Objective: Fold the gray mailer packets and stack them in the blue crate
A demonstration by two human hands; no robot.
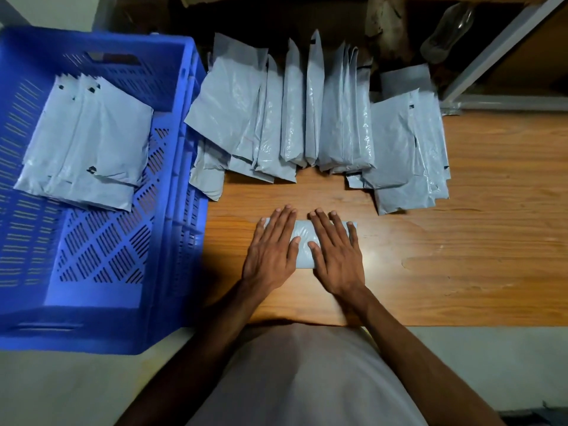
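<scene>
A folded gray mailer packet (303, 245) lies on the wooden table right in front of me. My left hand (273, 247) presses flat on its left half, fingers straight. My right hand (336, 249) presses flat on its right half the same way. Only the strip between my hands and the far corners of the packet show. The blue crate (172, 186) stands at the left and holds a small stack of folded gray packets (89, 149) in its far half.
A row of several gray mailer packets (292, 118) stands and leans along the back of the wooden table (461, 241), with a flatter pile (408, 155) at the right. A clear plastic bottle (447, 32) lies at the back right.
</scene>
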